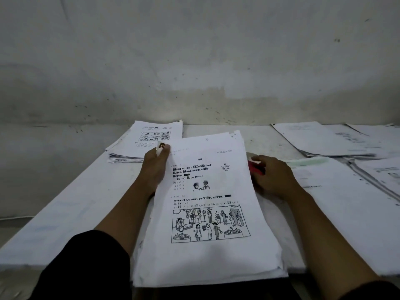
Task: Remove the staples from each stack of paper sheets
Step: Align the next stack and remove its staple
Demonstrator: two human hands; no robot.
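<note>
Several paper stacks (320, 138) on white table (65, 213), stained wall (194, 61).

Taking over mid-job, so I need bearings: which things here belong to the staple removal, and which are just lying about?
In play:
- stapled stack in front, its top-left corner pinched by the left hand
- red staple remover, gripped by the right hand
- far pile and papers on the right; whether stapled, cannot tell

Lying about:
- white table
- stained wall

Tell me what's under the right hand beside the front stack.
The right hand covers a red tool, likely the staple remover, beside the front stack. Only its red end and a pale tip show; the hand hides the rest.
</note>
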